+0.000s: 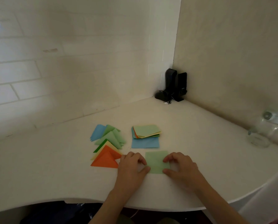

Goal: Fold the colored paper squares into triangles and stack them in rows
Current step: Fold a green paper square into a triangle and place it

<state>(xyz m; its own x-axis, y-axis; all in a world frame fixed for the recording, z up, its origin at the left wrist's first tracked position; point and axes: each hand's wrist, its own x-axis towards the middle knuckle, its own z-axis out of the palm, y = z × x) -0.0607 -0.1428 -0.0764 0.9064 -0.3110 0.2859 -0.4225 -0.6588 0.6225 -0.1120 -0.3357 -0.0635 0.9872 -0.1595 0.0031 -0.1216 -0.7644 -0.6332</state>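
Green square pinched by left hand and right hand; two orange triangles left.

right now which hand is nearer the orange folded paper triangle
Left. The left hand lies right beside the orange folded paper triangle, almost touching its right corner. The right hand sits farther right, across the light green paper square.
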